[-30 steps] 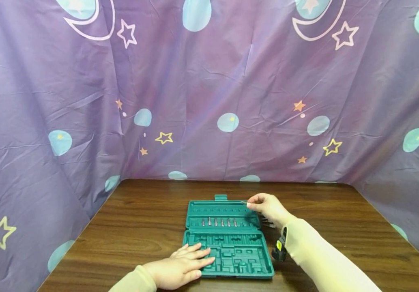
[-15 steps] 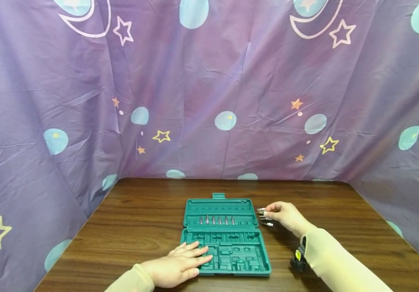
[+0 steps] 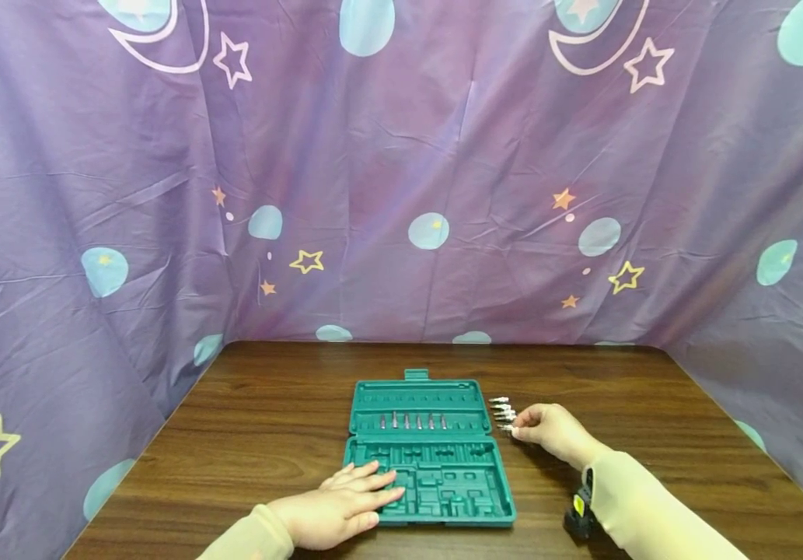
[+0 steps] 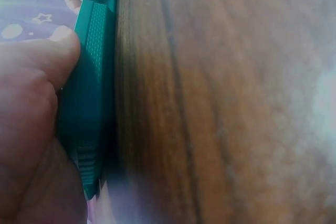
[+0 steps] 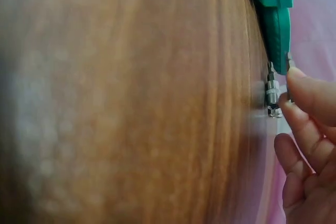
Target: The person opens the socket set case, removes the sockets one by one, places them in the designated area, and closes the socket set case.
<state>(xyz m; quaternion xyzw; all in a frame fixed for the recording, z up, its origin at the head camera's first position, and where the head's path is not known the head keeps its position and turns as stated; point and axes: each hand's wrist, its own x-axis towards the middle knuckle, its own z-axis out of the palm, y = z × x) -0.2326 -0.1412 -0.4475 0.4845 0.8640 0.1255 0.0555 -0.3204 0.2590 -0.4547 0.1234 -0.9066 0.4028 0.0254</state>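
A green bit case (image 3: 431,519) lies unfolded on the table, its moulded half nearer and its lid half farther away. My left hand (image 3: 334,509) rests palm down on the case's near left corner, fingers spread. Several purple-tinted screwdriver bits (image 3: 406,421) stand in a row in the far half. Right of the case, my right hand (image 3: 548,432) pinches a slim metal bit (image 5: 289,60) between thumb and forefinger. Close beside it lies a metal piece with a knurled collar (image 5: 272,92). Several small silvery bits (image 3: 502,407) are lined up on the table there.
The brown wooden table (image 3: 268,420) runs back to a purple curtain (image 3: 373,303) printed with stars and moons. A black wrist device (image 3: 581,509) hangs at the right sleeve, low over the table.
My right hand has come from above the case's far right corner to the row of bits on the right, then nearer along it. The left hand keeps its place on the case.
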